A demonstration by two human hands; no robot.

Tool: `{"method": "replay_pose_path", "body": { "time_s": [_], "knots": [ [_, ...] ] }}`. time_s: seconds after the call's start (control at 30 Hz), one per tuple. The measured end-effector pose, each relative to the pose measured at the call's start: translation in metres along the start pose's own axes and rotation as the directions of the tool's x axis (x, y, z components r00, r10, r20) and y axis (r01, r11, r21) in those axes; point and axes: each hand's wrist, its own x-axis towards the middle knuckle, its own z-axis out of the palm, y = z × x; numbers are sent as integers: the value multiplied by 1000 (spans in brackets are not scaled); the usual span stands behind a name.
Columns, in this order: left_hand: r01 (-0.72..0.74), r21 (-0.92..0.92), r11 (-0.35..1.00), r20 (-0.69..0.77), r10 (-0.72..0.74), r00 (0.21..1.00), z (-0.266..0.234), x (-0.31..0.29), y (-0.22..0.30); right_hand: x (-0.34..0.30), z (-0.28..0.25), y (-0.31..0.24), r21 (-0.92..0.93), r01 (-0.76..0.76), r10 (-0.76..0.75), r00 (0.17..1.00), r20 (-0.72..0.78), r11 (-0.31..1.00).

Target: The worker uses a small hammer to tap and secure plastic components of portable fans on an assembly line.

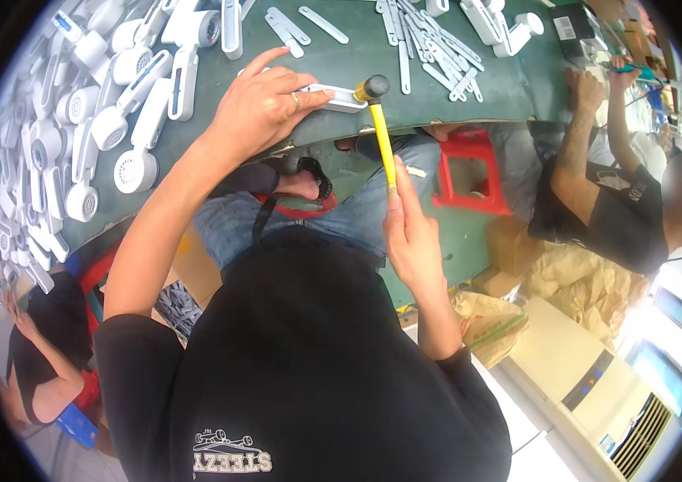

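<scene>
My right hand [412, 241] is closed round the yellow handle of a small mallet [381, 132], whose head is yellow with a dark round face. That head is at the right end of a white, long-handled piece [341, 98] lying at the table's near edge; whether they touch I cannot tell. My left hand [269, 104] presses on the other end of this piece, fingers bent over it and hiding part of it. Left of that hand lie white shower heads [136, 169] with round perforated faces and long handles.
Loose grey-white strips [437, 48] lie in a pile on the green table [518, 92]. Shower heads crowd its left side. A red stool [469, 173] stands beyond my knees. Another person [598, 193] works at the right, another [52, 345] at the lower left. Cartons and brown paper [574, 281] stand behind.
</scene>
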Motion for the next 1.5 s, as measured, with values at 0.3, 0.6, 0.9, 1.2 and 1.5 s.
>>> {"method": "replay_pose_path", "body": {
  "time_s": [0.3, 0.6, 0.9, 1.2, 1.5],
  "knots": [
    [56, -7, 998, 51, -56, 997, -4, 0, 1, 2, -14, 1, 44, -72, 68, 994, 85, 996],
    [-157, -59, 986, 363, 168, 917, -13, 37, 28, 8, -17, -1, 389, 0, 10, 1000, -23, 921],
    [269, -135, 954, -111, -284, 952, 2, -56, 36, 6, -8, -2, 188, -13, 3, 998, 57, 982],
    [228, -105, 968, -208, -246, 947, 7, -46, 10, 11, 6, -34, 56, 151, -151, 988, -9, 987],
    [240, -145, 960, -229, -269, 936, 13, -46, 9, 21, 16, -30, -28, 41, -41, 999, -1, 999]
  ]
}}
